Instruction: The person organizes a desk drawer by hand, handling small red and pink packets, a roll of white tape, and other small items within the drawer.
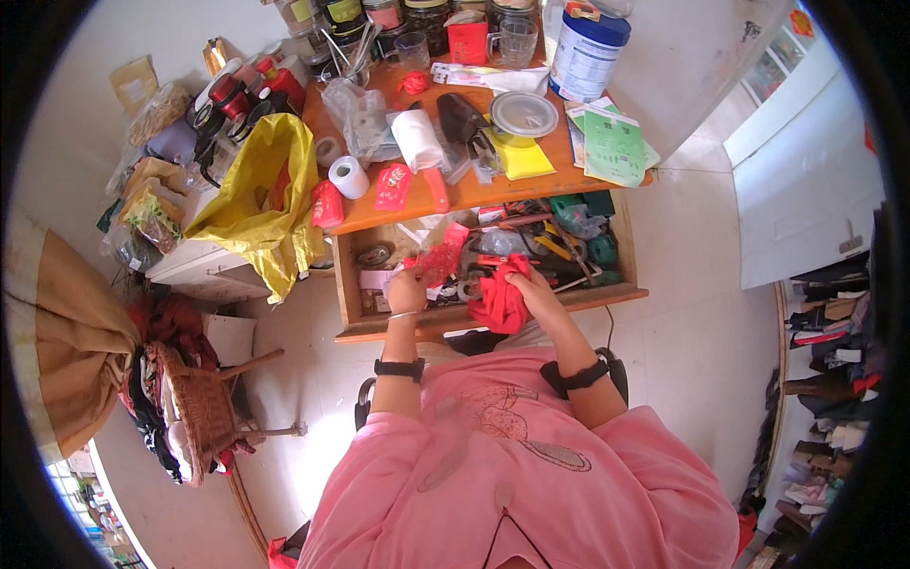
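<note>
My left hand (407,289) grips the lower end of a red paper envelope (446,252) over the left half of an open wooden drawer (490,313). A crumpled red cloth (503,302) hangs from my right hand (532,288), pinched between thumb and fingers above the drawer's front. Inside the drawer lie pliers-like tools with yellow handles (553,245), a clear plastic bag (505,242), green items (601,249) and a pink box (377,279). The cloth and my hands hide part of the contents.
On the wooden desk (490,190) stand a white paper roll (348,178), red envelopes (393,187), a red-handled knife (436,190), a lidded bowl (524,114), a blue-lidded can (590,57) and green booklets (613,146). A yellow bag (266,192) overhangs its left side. A wicker chair (195,412) holds clothes.
</note>
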The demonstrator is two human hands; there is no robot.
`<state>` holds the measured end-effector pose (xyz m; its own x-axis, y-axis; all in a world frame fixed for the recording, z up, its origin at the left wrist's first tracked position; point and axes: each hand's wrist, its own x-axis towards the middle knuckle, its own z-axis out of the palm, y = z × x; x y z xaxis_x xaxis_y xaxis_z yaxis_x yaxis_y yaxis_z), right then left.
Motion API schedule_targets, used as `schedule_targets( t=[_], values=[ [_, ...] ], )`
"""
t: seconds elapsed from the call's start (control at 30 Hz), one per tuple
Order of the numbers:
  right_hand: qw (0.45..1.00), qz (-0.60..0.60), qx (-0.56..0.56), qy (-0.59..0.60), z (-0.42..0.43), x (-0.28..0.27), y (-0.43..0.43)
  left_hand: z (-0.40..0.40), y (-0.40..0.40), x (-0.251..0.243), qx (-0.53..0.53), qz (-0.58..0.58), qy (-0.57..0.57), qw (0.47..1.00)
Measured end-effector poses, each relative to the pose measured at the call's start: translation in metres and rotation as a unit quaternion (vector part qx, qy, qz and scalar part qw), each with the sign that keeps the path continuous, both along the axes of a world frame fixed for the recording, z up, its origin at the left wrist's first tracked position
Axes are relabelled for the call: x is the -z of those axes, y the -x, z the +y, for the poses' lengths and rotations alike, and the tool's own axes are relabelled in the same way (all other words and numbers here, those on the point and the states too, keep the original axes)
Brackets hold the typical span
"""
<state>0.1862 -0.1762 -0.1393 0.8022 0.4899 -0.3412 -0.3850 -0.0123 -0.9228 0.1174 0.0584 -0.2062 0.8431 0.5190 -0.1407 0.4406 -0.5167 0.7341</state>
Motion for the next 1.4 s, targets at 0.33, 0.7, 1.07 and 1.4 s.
schedule_targets(
  t=[0.33,0.7,1.07,1.4],
  values=[
    [0.992,-0.113,-0.022,0.043,0.0,0.004,-0.001,-0.006,0.003,-0.016,0.004,-0.056,-0.16,0.986],
    [0.964,-0.249,0.049,0.081,0.036,-0.024,0.021,-0.068,0.009,-0.075,0.175,-0.174,0.435,0.866],
    [0.993,-0.115,-0.005,-0.038,0.021,-0.062,0.009,-0.076,0.012,-0.088,0.082,-0.149,0.526,0.833],
    [0.941,-0.24,-0.158,0.178,0.017,-0.048,0.008,-0.06,0.019,-0.087,0.095,-0.169,0.359,0.913]
  ],
)
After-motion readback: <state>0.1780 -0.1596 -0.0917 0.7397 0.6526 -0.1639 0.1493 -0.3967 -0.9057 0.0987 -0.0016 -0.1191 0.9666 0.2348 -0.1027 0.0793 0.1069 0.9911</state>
